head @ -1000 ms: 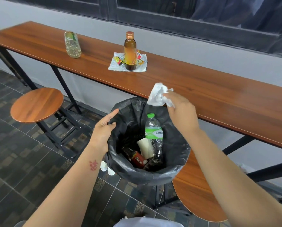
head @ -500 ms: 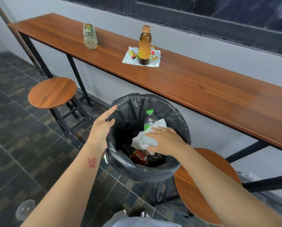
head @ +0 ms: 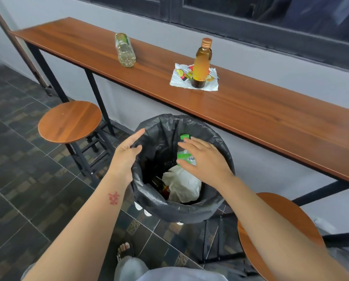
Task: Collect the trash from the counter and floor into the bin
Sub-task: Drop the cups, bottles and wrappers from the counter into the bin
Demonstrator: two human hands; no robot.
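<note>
A bin lined with a black bag point(head: 189, 211) stands below the wooden counter point(head: 250, 116). My left hand point(head: 127, 153) grips its left rim. Over the bin's mouth hovers my right hand point(head: 204, 161), fingers spread, holding nothing. Inside lie a crumpled white tissue point(head: 182, 186), a green-capped plastic bottle point(head: 184, 153) and a dark bottle point(head: 162, 188). On the counter an amber glass bottle point(head: 202, 63) stands upright on a flattened printed wrapper point(head: 179, 78). A clear plastic bottle point(head: 125, 50) lies on its side further left.
A round wooden stool point(head: 69, 121) stands left of the bin and another stool point(head: 279, 226) at the right. Small white objects point(head: 141, 207) lie on the tiled floor by the bin's base. My sandalled foot point(head: 125, 248) is below.
My right hand carried the white tissue down into the bin and let it go; the tissue now lies inside and the hand is open above it. The left hand stayed on the rim.
</note>
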